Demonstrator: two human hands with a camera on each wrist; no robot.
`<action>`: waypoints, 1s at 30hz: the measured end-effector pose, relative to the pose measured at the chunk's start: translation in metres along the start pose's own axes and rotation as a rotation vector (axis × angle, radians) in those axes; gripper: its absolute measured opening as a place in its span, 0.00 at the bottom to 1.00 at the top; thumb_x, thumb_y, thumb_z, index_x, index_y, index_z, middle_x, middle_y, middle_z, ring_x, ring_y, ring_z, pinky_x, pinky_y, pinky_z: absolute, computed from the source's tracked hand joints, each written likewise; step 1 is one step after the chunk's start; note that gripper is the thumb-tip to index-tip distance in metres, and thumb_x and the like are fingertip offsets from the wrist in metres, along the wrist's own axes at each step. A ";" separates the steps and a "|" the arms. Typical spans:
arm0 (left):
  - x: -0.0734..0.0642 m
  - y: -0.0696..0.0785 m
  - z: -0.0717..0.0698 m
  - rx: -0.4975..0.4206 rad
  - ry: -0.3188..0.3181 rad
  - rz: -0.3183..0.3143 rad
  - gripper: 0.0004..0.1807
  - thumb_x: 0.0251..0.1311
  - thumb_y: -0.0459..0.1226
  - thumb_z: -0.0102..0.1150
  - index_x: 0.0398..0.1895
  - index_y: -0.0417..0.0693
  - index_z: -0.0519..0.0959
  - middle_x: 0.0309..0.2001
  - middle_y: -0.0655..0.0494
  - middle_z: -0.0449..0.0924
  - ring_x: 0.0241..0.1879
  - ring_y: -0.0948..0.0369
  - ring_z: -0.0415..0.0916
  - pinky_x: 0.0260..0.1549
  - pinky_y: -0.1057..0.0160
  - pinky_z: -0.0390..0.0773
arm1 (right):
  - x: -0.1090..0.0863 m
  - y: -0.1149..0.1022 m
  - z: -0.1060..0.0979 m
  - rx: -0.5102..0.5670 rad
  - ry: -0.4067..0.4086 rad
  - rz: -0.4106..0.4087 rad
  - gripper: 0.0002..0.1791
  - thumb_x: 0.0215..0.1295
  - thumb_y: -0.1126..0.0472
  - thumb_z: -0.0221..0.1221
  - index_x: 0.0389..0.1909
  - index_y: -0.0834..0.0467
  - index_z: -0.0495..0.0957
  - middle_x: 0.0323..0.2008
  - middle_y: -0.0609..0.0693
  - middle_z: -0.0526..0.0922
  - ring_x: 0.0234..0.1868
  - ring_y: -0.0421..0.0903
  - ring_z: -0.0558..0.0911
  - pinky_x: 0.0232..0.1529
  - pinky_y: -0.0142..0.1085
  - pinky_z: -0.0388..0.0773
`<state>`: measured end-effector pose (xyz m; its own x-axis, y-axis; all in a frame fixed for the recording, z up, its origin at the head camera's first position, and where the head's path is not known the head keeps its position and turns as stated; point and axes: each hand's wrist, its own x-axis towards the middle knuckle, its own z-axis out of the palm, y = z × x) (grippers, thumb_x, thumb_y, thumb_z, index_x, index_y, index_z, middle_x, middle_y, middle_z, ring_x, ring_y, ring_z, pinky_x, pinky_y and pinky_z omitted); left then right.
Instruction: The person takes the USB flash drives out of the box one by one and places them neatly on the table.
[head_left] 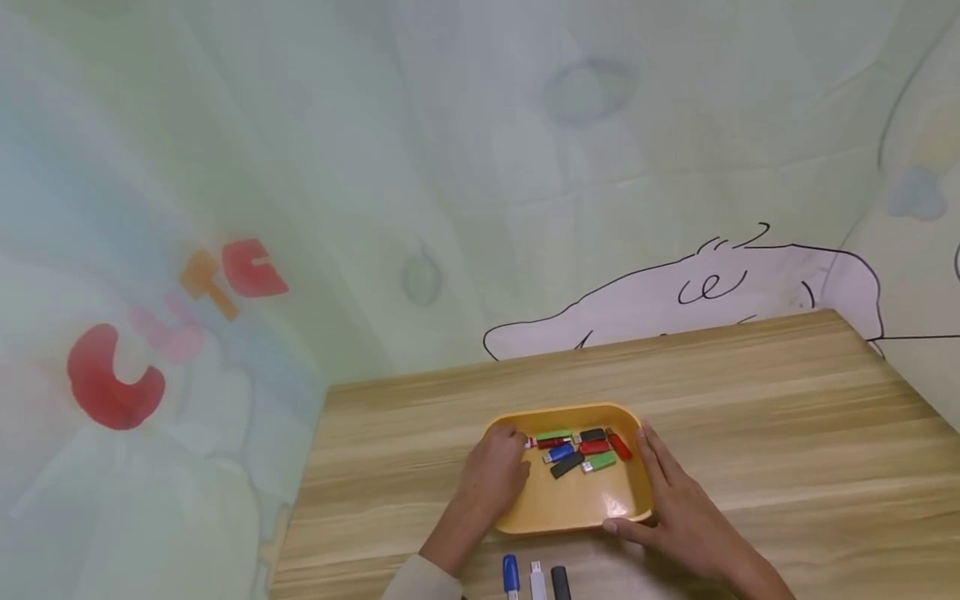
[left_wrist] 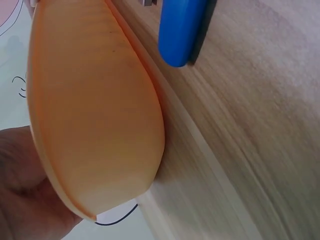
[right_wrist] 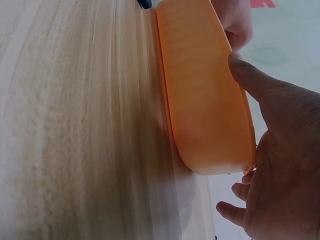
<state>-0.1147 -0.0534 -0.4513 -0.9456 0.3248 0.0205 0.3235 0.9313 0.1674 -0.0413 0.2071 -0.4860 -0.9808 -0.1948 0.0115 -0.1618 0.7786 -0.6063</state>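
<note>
A shallow orange plastic tray (head_left: 570,508) holds several USB flash drives in black, red, blue and green. My left hand (head_left: 491,471) reaches over its left end, fingers bent down inside beside a red-and-white piece (head_left: 529,442); whether they pinch it is hidden. In the left wrist view, part of that hand (left_wrist: 25,185) shows behind the tray wall (left_wrist: 100,115). My right hand (head_left: 682,508) rests against the tray's right end, fingers extended along the side and thumb at the near rim. The right wrist view shows its thumb (right_wrist: 252,75) touching the rim.
In front of the tray, a blue USB drive (head_left: 511,573), a white one (head_left: 537,581) and a black one (head_left: 560,583) lie in a row on the wood-grain table (head_left: 787,417). A printed curtain (head_left: 480,167) hangs behind the table's far edge.
</note>
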 end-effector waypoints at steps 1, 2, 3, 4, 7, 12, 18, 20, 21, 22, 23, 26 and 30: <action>0.001 0.000 0.001 0.009 -0.001 0.010 0.14 0.60 0.36 0.77 0.47 0.40 0.88 0.46 0.49 0.86 0.46 0.57 0.81 0.49 0.57 0.86 | 0.000 0.000 0.000 0.001 -0.004 0.005 0.75 0.54 0.19 0.65 0.87 0.59 0.38 0.87 0.62 0.42 0.81 0.72 0.56 0.73 0.69 0.63; 0.001 0.000 0.001 0.014 -0.005 0.016 0.14 0.60 0.36 0.77 0.47 0.40 0.88 0.46 0.50 0.86 0.46 0.57 0.81 0.49 0.57 0.86 | 0.000 -0.001 0.000 0.001 -0.007 0.007 0.75 0.54 0.19 0.65 0.87 0.59 0.38 0.87 0.62 0.42 0.81 0.72 0.56 0.73 0.69 0.63; 0.001 0.000 0.002 0.017 -0.011 0.021 0.13 0.61 0.36 0.76 0.47 0.41 0.88 0.46 0.50 0.86 0.47 0.56 0.81 0.50 0.57 0.86 | 0.000 -0.001 0.000 0.002 -0.010 0.009 0.75 0.54 0.20 0.65 0.87 0.59 0.38 0.87 0.62 0.42 0.82 0.72 0.55 0.73 0.69 0.62; 0.002 0.001 0.003 0.020 -0.017 0.023 0.13 0.61 0.36 0.76 0.47 0.41 0.88 0.46 0.50 0.86 0.47 0.56 0.81 0.50 0.57 0.86 | 0.000 -0.001 0.000 0.004 -0.016 0.012 0.75 0.54 0.20 0.65 0.87 0.59 0.38 0.87 0.62 0.42 0.82 0.72 0.55 0.73 0.69 0.62; 0.001 0.001 0.005 0.021 -0.044 0.021 0.13 0.63 0.35 0.74 0.50 0.42 0.88 0.49 0.51 0.86 0.49 0.56 0.80 0.54 0.57 0.85 | -0.001 -0.002 0.001 0.004 -0.032 0.017 0.76 0.54 0.20 0.66 0.87 0.60 0.38 0.86 0.62 0.42 0.82 0.72 0.54 0.73 0.69 0.62; 0.001 0.000 0.008 0.028 -0.061 0.007 0.15 0.64 0.36 0.73 0.52 0.42 0.88 0.53 0.51 0.85 0.51 0.56 0.79 0.57 0.57 0.83 | 0.001 -0.003 0.001 -0.004 -0.040 0.010 0.74 0.56 0.20 0.65 0.86 0.61 0.39 0.86 0.63 0.42 0.82 0.71 0.54 0.73 0.69 0.62; 0.001 0.000 0.007 0.021 -0.056 0.012 0.15 0.64 0.35 0.73 0.53 0.43 0.88 0.52 0.52 0.85 0.50 0.57 0.79 0.56 0.57 0.84 | 0.001 -0.004 0.001 -0.022 -0.029 -0.009 0.74 0.56 0.17 0.61 0.86 0.62 0.41 0.86 0.63 0.42 0.83 0.71 0.54 0.73 0.69 0.62; 0.001 0.000 0.007 0.007 -0.061 0.012 0.13 0.64 0.34 0.73 0.52 0.43 0.88 0.51 0.52 0.85 0.48 0.57 0.79 0.53 0.57 0.85 | 0.001 -0.004 0.000 -0.026 -0.024 -0.010 0.74 0.55 0.17 0.60 0.86 0.62 0.41 0.86 0.63 0.42 0.83 0.71 0.54 0.73 0.69 0.62; 0.001 0.000 0.007 0.002 -0.064 0.013 0.13 0.64 0.34 0.73 0.51 0.43 0.88 0.50 0.52 0.84 0.47 0.58 0.78 0.51 0.57 0.85 | 0.001 -0.004 0.000 -0.028 -0.022 -0.010 0.75 0.55 0.17 0.60 0.86 0.62 0.40 0.86 0.63 0.42 0.83 0.71 0.54 0.73 0.69 0.62; 0.001 0.000 0.007 -0.002 -0.066 0.015 0.12 0.64 0.34 0.73 0.50 0.43 0.89 0.49 0.53 0.84 0.45 0.58 0.78 0.49 0.57 0.86 | 0.000 -0.004 0.000 -0.030 -0.021 -0.011 0.75 0.55 0.17 0.61 0.86 0.62 0.40 0.86 0.63 0.42 0.82 0.71 0.54 0.73 0.70 0.62; 0.001 -0.001 0.007 -0.004 -0.068 0.017 0.11 0.64 0.33 0.73 0.49 0.43 0.89 0.48 0.52 0.83 0.44 0.58 0.78 0.47 0.57 0.86 | 0.000 -0.004 0.000 -0.031 -0.021 -0.010 0.75 0.55 0.17 0.61 0.86 0.61 0.40 0.86 0.63 0.42 0.82 0.71 0.54 0.73 0.70 0.62; 0.001 0.000 0.007 0.007 -0.075 0.026 0.10 0.64 0.34 0.72 0.48 0.44 0.89 0.46 0.53 0.83 0.41 0.60 0.77 0.45 0.59 0.86 | 0.000 -0.003 -0.001 -0.029 -0.023 -0.005 0.75 0.56 0.18 0.62 0.86 0.61 0.39 0.86 0.63 0.42 0.82 0.71 0.53 0.72 0.70 0.62; 0.001 0.001 0.007 0.038 -0.073 0.048 0.10 0.64 0.34 0.73 0.47 0.45 0.90 0.44 0.54 0.82 0.38 0.61 0.75 0.44 0.61 0.85 | 0.000 -0.002 -0.002 -0.018 -0.027 0.008 0.74 0.57 0.19 0.63 0.86 0.61 0.38 0.86 0.63 0.42 0.83 0.71 0.53 0.73 0.70 0.61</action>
<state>-0.1148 -0.0508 -0.4581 -0.9244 0.3787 -0.0446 0.3705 0.9196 0.1304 -0.0412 0.2063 -0.4834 -0.9788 -0.2042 -0.0152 -0.1558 0.7908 -0.5919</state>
